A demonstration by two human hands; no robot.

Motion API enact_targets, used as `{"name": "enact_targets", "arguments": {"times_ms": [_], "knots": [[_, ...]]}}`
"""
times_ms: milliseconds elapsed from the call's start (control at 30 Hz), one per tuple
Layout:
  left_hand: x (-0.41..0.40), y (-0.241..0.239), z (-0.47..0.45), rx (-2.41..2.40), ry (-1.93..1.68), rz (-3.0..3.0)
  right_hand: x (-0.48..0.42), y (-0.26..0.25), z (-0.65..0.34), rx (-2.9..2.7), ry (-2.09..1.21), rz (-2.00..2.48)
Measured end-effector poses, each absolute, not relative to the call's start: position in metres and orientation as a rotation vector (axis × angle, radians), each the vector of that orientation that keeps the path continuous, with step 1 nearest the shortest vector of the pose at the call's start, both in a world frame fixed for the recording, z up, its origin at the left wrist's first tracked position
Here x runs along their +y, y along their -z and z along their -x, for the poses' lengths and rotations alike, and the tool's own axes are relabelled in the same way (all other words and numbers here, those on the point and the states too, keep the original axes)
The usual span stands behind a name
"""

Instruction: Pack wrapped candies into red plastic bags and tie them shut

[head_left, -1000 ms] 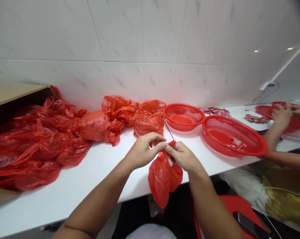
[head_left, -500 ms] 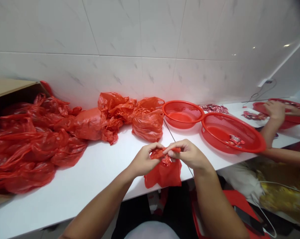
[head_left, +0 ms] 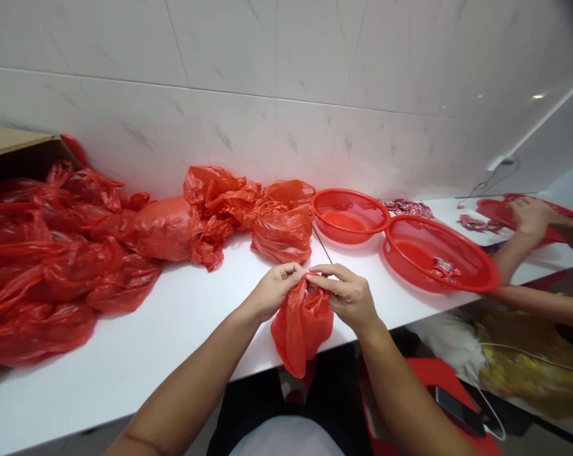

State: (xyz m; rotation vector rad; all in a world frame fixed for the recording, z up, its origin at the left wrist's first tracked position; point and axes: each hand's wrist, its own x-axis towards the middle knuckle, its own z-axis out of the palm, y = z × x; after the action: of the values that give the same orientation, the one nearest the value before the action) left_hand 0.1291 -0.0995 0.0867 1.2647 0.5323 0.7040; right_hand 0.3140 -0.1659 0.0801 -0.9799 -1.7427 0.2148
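A small red plastic bag [head_left: 301, 326] hangs over the front edge of the white counter [head_left: 182, 316], bulging with something inside. My left hand [head_left: 273, 292] pinches its gathered top from the left. My right hand [head_left: 347, 296] pinches the same top from the right, fingers closed, almost touching the left ones. Both hands sit just above the counter's edge.
A heap of filled red bags [head_left: 68, 253] covers the counter's left, by a cardboard box [head_left: 11, 149]. Tied bags [head_left: 281, 231] lie ahead. Two red mesh baskets [head_left: 350, 215] [head_left: 440, 253] stand right; the nearer holds a wrapped sweet. Another person's hand [head_left: 530, 215] reaches into a third basket. A phone [head_left: 457, 410] lies below.
The bag, bunched on the counter half a second ago, now hangs down again from my fingers. My hands have drawn closer together at its top.
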Motion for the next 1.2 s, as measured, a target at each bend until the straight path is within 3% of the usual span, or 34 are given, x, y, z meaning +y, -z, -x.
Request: {"name": "enact_targets", "arguments": {"times_ms": [233,333,600,800,1033,1200], "knots": [[-0.066,-0.063,-0.066,1.124,-1.096,-1.982,-0.197,-0.038,-0.354,-1.627,-0.253,1.169],[-0.063,-0.041,-0.047,1.303,-1.051,-1.985,-0.216,-0.011,-0.368,-1.523,-0.42,1.34],[-0.098,-0.04,-0.084,0.934,-0.969,-1.78,-0.205,-0.009,-0.358,-1.557,-0.991,1.202],[-0.118,-0.025,-0.103,0.844,-0.627,-2.196,-0.182,0.006,-0.307,-1.427,-1.148,1.197],[-0.119,-0.007,-0.086,1.041,-0.55,-2.205,-0.194,0.037,-0.323,-1.313,-1.118,1.095],[-0.09,-0.05,-0.006,1.106,-0.66,-1.891,-0.2,0.076,-0.363,-1.095,-0.956,1.346]]}}
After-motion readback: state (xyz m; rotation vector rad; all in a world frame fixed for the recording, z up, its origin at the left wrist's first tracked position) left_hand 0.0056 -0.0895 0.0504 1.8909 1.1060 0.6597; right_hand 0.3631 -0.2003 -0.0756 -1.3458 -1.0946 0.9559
